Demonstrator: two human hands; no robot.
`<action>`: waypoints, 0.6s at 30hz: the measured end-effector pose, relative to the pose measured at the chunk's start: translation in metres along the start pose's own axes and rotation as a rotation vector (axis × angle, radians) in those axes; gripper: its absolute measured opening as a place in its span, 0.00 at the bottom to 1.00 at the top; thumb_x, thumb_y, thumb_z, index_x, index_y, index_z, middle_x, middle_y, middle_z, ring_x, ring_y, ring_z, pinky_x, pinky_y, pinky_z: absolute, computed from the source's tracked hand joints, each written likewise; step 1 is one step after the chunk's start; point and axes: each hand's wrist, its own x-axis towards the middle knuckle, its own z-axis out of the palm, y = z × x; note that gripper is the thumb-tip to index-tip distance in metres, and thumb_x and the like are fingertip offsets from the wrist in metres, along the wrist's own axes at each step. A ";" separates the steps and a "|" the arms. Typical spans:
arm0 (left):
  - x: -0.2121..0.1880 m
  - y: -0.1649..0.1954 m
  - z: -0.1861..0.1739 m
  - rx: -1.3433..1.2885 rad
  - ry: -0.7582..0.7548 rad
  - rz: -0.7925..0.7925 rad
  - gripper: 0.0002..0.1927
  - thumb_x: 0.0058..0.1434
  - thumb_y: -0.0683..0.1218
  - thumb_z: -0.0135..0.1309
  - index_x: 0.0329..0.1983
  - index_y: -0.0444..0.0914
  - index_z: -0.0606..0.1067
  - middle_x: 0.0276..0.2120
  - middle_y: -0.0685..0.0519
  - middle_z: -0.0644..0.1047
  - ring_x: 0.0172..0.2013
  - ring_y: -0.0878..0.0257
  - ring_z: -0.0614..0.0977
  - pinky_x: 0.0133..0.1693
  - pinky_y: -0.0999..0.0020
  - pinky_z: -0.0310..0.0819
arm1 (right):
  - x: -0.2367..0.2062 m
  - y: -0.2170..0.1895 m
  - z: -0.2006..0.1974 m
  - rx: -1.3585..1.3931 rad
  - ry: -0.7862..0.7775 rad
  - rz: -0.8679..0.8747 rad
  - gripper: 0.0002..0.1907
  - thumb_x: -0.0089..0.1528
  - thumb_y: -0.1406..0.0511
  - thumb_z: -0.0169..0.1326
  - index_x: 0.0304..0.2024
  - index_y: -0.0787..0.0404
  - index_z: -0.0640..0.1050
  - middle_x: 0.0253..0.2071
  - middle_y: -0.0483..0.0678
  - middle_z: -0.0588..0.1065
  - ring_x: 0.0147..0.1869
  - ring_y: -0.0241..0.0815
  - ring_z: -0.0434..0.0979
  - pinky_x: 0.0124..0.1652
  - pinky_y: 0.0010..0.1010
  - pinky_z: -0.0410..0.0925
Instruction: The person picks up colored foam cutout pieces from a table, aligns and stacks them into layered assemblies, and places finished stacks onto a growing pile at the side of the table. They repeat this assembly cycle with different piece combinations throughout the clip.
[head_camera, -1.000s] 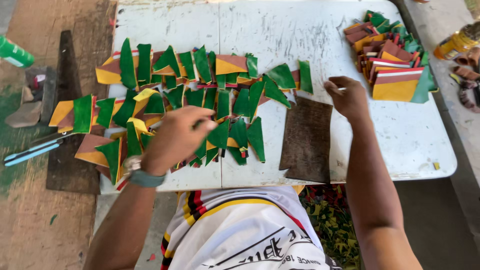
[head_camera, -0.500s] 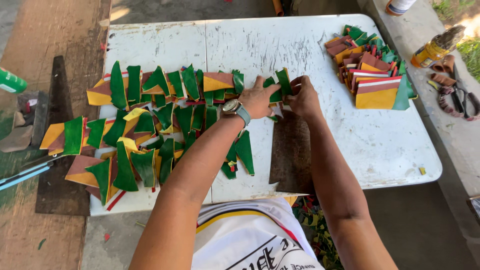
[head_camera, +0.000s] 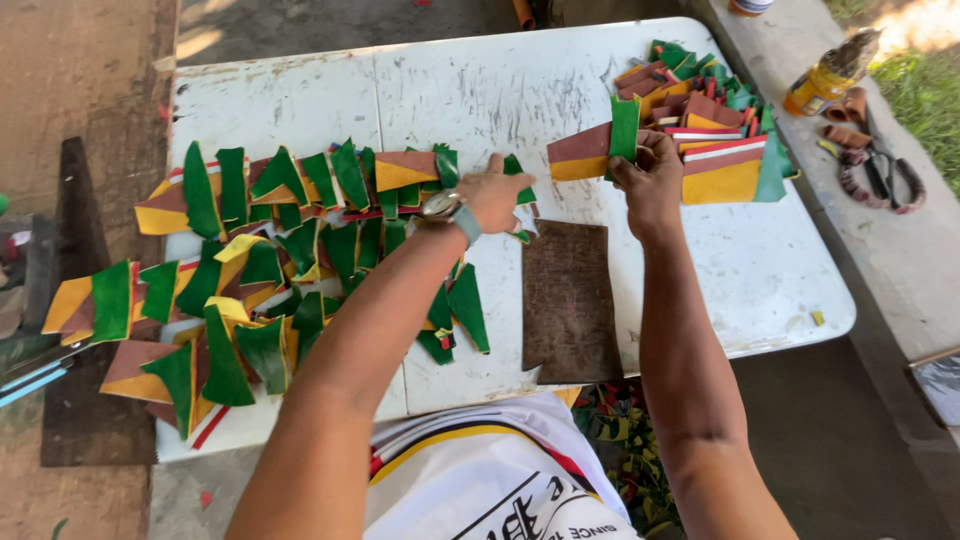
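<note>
Head view: scratched white table (head_camera: 480, 90), outdoors.

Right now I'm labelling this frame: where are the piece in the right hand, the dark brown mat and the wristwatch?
held piece (head_camera: 592, 152), head view, brown upper part.
dark brown mat (head_camera: 568, 300), head view, middle.
wristwatch (head_camera: 443, 206), head view, face.

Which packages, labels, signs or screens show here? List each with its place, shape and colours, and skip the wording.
Can: on the concrete ledge right of the white table, top right; a cylinder lying tilted, with a yellow and orange label.
Printed shirt: bottom centre, on the person; white cloth with black lettering and red, yellow and black trim.
No signs or screens show.
</note>
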 end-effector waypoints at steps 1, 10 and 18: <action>0.000 -0.002 0.003 -0.118 0.153 0.040 0.35 0.61 0.56 0.62 0.70 0.51 0.66 0.62 0.41 0.66 0.51 0.46 0.81 0.51 0.56 0.78 | -0.004 -0.002 -0.011 0.013 -0.088 -0.030 0.15 0.68 0.79 0.57 0.53 0.62 0.71 0.46 0.47 0.76 0.45 0.34 0.74 0.45 0.26 0.70; -0.049 0.018 0.073 -1.853 -0.358 0.088 0.24 0.59 0.51 0.64 0.56 0.37 0.75 0.41 0.53 0.81 0.38 0.63 0.84 0.34 0.67 0.79 | -0.081 -0.012 -0.063 -0.175 -0.544 -0.204 0.18 0.58 0.80 0.59 0.48 0.61 0.77 0.64 0.55 0.71 0.68 0.47 0.72 0.64 0.37 0.68; -0.070 0.045 0.121 -1.627 0.144 0.140 0.21 0.61 0.46 0.64 0.55 0.32 0.77 0.42 0.53 0.82 0.41 0.68 0.83 0.40 0.72 0.80 | -0.113 0.038 -0.090 0.600 -0.505 0.663 0.28 0.73 0.54 0.44 0.64 0.71 0.68 0.50 0.63 0.79 0.47 0.60 0.83 0.45 0.49 0.79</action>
